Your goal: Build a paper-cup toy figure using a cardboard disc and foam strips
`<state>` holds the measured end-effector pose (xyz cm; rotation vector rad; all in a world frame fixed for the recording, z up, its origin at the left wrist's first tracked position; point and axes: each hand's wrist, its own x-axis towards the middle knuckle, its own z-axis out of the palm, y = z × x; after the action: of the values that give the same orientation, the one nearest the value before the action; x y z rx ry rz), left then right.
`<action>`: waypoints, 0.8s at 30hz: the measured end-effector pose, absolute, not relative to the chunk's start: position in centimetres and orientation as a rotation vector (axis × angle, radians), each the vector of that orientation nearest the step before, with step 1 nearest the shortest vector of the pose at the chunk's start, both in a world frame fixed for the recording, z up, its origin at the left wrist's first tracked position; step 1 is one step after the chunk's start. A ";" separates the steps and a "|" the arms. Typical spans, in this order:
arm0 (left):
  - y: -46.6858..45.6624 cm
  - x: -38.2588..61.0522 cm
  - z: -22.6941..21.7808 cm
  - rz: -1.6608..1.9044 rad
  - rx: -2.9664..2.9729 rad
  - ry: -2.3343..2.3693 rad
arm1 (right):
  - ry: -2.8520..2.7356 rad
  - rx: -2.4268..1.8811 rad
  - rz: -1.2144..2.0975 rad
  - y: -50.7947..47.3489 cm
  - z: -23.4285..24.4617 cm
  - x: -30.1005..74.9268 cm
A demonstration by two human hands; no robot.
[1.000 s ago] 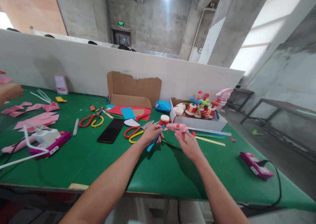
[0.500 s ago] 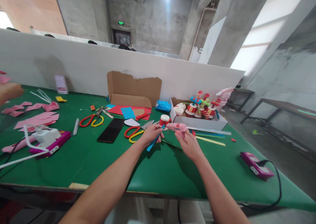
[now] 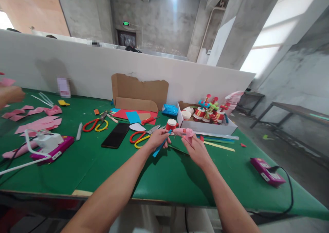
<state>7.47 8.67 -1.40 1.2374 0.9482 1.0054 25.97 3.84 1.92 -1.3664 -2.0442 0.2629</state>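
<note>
My left hand (image 3: pixel 158 139) pinches a blue paper strip (image 3: pixel 158 149), whose long end slants down toward the front edge. In my right hand (image 3: pixel 195 145) is a pink hot glue gun (image 3: pixel 184 133), its nozzle pointing left at the strip's upper end. Whether the nozzle touches the paper I cannot tell. Just behind my fingers stands a red and white paper cup (image 3: pixel 171 124), upside down. Scissors with red and yellow handles (image 3: pixel 140 138) lie open to the left of my left hand.
A white box (image 3: pixel 209 127) with several cup figures stands back right. A black phone (image 3: pixel 115 135), another pair of scissors (image 3: pixel 96 123) and coloured paper (image 3: pixel 123 114) lie left. Purple power strips (image 3: pixel 267 173) sit at both sides. A co-worker's hand (image 3: pixel 11 95) is far left.
My hands, the blue strip and the glue gun have hardly moved. The co-worker's hand at the far left has shifted slightly with its pink paper.
</note>
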 end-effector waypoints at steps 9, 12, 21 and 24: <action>8.7 7.4 -1.4 0.992 1.240 0.963 | -2.059 -1.367 0.248 3.8 1.9 26.0; 8.7 7.4 -1.5 0.984 1.248 0.967 | -2.054 -1.343 0.240 3.9 1.8 26.1; 8.6 7.4 -1.3 0.975 1.265 0.978 | -2.031 -1.351 0.253 3.9 1.8 26.0; 8.5 7.4 -1.3 0.978 1.259 0.977 | -2.038 -1.350 0.272 3.9 1.9 25.9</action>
<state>7.44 8.54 -1.26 1.2586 0.9770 0.9785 25.91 3.87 1.87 -1.3500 -2.0376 0.2721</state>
